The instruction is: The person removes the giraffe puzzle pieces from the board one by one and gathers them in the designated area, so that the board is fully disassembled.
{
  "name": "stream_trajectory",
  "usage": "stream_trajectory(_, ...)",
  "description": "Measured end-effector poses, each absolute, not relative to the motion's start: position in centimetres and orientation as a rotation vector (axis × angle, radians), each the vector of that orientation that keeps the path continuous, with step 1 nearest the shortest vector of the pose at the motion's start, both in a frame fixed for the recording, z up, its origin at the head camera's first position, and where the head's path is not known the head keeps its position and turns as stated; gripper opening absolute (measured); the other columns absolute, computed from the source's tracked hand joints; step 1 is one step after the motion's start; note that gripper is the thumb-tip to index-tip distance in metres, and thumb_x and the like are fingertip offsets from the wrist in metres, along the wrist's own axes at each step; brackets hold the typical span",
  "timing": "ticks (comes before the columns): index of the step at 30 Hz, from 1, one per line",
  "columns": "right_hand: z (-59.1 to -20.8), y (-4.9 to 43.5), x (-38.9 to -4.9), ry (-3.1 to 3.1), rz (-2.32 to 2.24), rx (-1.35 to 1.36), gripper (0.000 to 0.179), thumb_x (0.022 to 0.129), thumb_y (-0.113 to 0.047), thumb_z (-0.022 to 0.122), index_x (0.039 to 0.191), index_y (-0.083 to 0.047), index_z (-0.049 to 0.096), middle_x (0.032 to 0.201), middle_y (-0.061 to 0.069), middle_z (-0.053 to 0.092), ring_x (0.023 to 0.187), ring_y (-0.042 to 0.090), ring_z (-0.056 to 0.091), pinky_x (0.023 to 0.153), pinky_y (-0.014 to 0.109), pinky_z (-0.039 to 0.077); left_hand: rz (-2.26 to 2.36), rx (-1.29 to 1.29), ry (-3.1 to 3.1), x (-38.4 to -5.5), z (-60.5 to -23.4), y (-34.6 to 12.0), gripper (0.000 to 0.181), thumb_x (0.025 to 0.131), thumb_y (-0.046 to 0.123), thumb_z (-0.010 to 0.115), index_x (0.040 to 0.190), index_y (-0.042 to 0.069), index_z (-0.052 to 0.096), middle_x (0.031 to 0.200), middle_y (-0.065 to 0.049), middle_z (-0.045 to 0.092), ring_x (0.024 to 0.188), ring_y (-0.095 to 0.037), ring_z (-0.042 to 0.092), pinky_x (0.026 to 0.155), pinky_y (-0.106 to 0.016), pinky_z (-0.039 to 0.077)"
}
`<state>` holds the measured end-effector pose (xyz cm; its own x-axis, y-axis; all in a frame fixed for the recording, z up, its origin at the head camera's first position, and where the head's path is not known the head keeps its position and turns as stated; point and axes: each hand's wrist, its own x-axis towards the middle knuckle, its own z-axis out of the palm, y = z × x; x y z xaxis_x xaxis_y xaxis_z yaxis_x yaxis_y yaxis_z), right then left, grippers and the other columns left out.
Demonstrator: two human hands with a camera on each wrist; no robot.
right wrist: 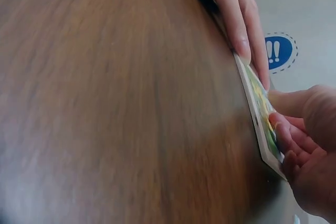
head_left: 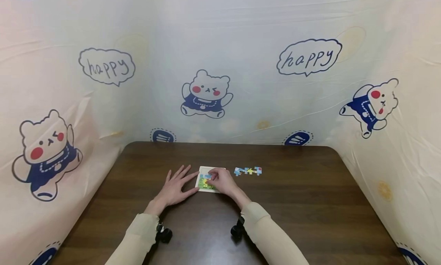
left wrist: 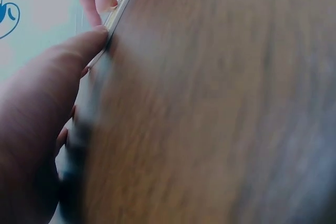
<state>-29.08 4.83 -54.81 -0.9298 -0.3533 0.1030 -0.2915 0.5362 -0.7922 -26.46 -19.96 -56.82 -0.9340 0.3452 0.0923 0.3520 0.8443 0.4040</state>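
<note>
A small jigsaw puzzle board (head_left: 211, 190) with a pale frame and a yellow, green and blue picture lies flat on the table. My left hand (head_left: 174, 189) rests beside it with fingers spread, index fingertip and thumb tip at its left edge. In the left wrist view the thumb (left wrist: 63, 59) reaches the frame's edge. My right hand (head_left: 224, 181) is over the board's right part, pinching a puzzle piece mostly hidden by the fingers. In the right wrist view its curled fingers (right wrist: 294, 137) are down at the picture.
Several loose puzzle pieces (head_left: 249, 171) lie in a row to the right of the board. The brown wooden table (head_left: 310, 203) ends at a pale printed cloth (head_left: 248, 104) behind and at both sides.
</note>
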Motion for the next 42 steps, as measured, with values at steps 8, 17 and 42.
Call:
stream_trajectory(8, -55.9, 3.7, -29.3, 2.743, -1.477, -0.406, 0.021, 0.089, -0.006, 0.084, 0.108, 0.003, 0.080, 0.078, 0.005, 0.068, 0.066, 0.010, 0.055, 0.066, 0.025, 0.046, -0.648, -0.535, -3.003, -26.6, -57.2, -19.7, 0.071, 0.102, 0.062, 0.070, 0.164, 0.033, 0.054, 0.181, -0.014, 0.035, 0.170, -0.045, 0.024, 0.131, -0.082, 0.007)
stream_trajectory(17, -56.1, 2.7, -28.6, 2.836, -1.442, -0.273, 0.021, 0.088, -0.010, 0.086, 0.107, -0.003, 0.078, 0.082, 0.004, 0.069, 0.072, 0.013, 0.059, 0.082, 0.035, 0.050, -0.666, -0.523, -3.001, -26.6, -57.4, -19.7, 0.071, 0.101, 0.062, 0.071, 0.163, 0.032, 0.055, 0.180, -0.014, 0.035, 0.170, -0.046, 0.024, 0.131, -0.082, 0.007)
stream_trajectory(42, -56.0, 3.0, -27.7, 2.819, -1.468, -0.361, 0.030, 0.090, -0.002, 0.085, 0.118, -0.004, 0.075, 0.100, 0.012, 0.075, 0.078, 0.007, 0.054, 0.093, 0.034, 0.041, -0.657, -0.569, -2.976, -26.6, -57.4, -19.7, 0.067, 0.103, 0.060, 0.069, 0.164, 0.038, 0.053, 0.181, -0.014, 0.033, 0.171, -0.046, 0.022, 0.130, -0.083, 0.006)
